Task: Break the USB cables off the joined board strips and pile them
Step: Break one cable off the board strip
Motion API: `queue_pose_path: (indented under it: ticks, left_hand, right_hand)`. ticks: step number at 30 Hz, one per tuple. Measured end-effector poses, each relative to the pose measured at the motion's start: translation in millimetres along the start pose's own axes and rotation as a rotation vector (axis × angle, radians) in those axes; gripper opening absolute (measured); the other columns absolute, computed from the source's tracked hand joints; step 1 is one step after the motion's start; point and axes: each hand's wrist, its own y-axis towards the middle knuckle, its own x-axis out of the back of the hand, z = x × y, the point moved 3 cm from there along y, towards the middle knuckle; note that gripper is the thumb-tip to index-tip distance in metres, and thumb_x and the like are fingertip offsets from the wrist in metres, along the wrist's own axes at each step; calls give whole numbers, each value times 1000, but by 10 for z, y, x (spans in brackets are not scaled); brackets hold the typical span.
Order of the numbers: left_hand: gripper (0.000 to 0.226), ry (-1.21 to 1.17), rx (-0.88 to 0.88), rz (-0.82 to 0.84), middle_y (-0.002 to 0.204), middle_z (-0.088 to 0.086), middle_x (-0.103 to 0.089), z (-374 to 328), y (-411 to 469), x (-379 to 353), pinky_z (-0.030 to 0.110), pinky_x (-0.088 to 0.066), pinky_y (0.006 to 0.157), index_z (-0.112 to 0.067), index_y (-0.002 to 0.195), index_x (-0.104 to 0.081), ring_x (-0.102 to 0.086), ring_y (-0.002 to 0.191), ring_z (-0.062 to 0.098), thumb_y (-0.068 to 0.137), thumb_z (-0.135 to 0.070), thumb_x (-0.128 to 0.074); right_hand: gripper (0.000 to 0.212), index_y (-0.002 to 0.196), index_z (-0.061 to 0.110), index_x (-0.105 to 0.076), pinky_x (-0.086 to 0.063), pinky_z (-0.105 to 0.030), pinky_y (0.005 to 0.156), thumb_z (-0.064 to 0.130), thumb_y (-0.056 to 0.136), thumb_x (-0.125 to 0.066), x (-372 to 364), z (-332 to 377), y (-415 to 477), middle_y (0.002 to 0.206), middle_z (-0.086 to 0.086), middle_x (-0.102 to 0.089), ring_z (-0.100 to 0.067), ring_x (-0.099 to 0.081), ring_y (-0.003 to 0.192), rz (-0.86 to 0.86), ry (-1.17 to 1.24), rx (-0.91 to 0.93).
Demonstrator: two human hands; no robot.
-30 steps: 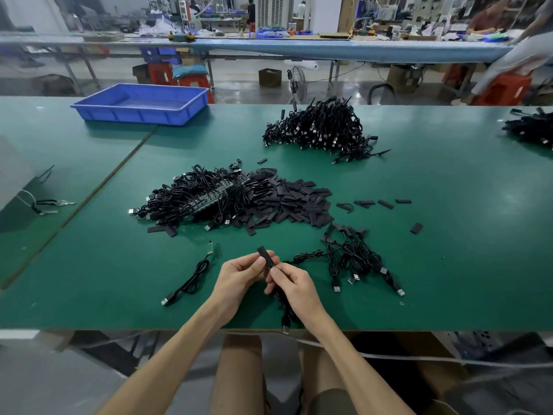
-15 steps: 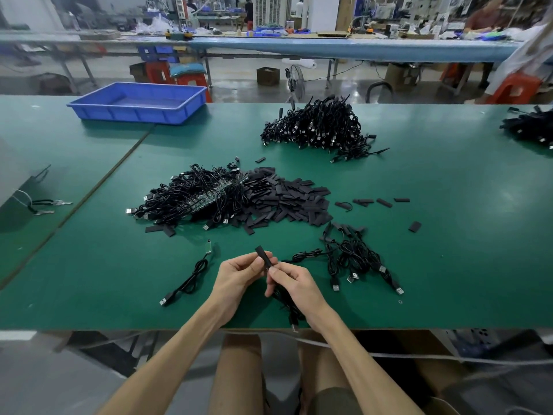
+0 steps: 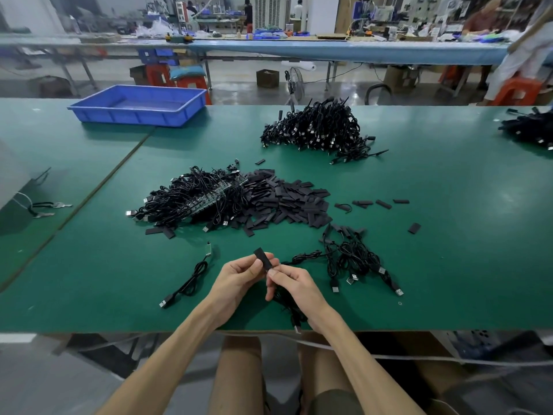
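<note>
Head view, the only angle here. Both hands are up over the near edge of the green table (image 3: pixel 449 265). The left hand (image 3: pixel 239 278) pinches a small flat black piece (image 3: pixel 262 259) between thumb and fingertips, and about half of it sticks out past them. The right hand (image 3: pixel 296 287) is curled around a USB cable (image 3: pixel 291 313), with thumb and forefinger nipped right at the piece's lower end. The rest of the cable dangles under the palm, plug down by the table edge. I can't tell whether that piece is a board end or a sleeve over one, it's too small.

For the step itself, I'd keep both pinches tight up against the joint so the bend happens there and not in the wire. Go for a short snap rather than a long pull.

The unbroken stock looks like the tangled heap of board strips (image 3: pixel 197 199) mid-table. It's touching a spread of loose black pieces (image 3: pixel 290 202). A small pile of cables (image 3: pixel 353 259) sits just beside the right hand, probably where this one goes. There's a bigger cable pile (image 3: pixel 317 130) further back. One stray cable (image 3: pixel 191 281) lies near the left hand, and a blue tray (image 3: pixel 119 116) sits far left.
</note>
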Motion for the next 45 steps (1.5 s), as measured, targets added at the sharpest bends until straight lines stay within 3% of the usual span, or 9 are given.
queue_pose_path:
  ticks: [7,13,22,25,28,30,37,41,45]
  left_hand:
    - [27,-25,-31,-83,111,24,-71,64,31,47,45,-53,90,1,111,-73,-68,80,29,90,-14,-69]
    - [26,-32,-26,-72,117,23,-71,62,16,81,32,-56,90,-3,113,-75,-70,103,29,89,-14,-70]
    - [49,50,-40,7,99,25,-68,21,-3,-13,36,-54,93,-2,117,-72,-65,92,34,85,-39,-80]
    - [43,79,-54,39,89,25,-66,31,-10,-35,43,-53,92,1,119,-68,-63,77,34,94,-33,-71]
    - [33,32,-57,0,107,23,-71,18,-11,-19,40,-54,92,-3,123,-68,-67,84,30,96,-22,-66]
    - [31,-3,-53,-27,115,22,-71,13,-6,-1,36,-56,90,-7,124,-69,-68,91,28,95,-16,-65]
    - [20,-38,-57,-70,106,20,-74,26,3,33,29,-56,84,-9,104,-77,-70,104,27,87,-12,-69]
    - [18,-26,-62,-50,105,19,-74,34,12,44,31,-57,84,-8,103,-77,-71,102,27,88,-11,-67]
    - [19,-35,-66,-8,107,21,-72,37,19,22,39,-58,79,-3,105,-75,-68,85,31,90,-10,-65]
  right_hand:
    - [31,81,12,-67,-42,-31,94,21,106,-52,14,-18,14,71,-10,-70,-14,-65,78,14,6,11]
    - [31,79,15,-67,-42,-30,93,24,104,-53,17,-50,29,70,-8,-70,-14,-64,77,21,-5,16]
    - [32,78,14,-68,-40,-29,93,33,100,-54,43,-69,36,70,-8,-70,-13,-65,79,43,20,6]
    - [31,77,14,-68,-44,-20,86,34,98,-55,56,-67,39,70,-9,-70,-13,-65,77,36,44,1]
    - [31,76,14,-67,-46,-13,80,31,99,-55,53,-73,46,70,-10,-69,-13,-64,76,32,58,2]
    - [31,77,13,-67,-47,-15,79,31,98,-55,43,-74,52,70,-11,-68,-15,-63,74,36,66,-8]
    - [31,77,10,-65,-45,-20,83,28,100,-54,35,-46,35,69,-10,-66,-16,-62,73,59,52,-20]
    - [32,78,10,-66,-45,-17,81,22,104,-53,34,-50,33,67,-8,-67,-14,-62,71,58,8,-30]
    - [32,77,12,-67,-42,-25,87,28,102,-54,35,-46,31,68,-8,-68,-13,-63,71,65,-3,-27]
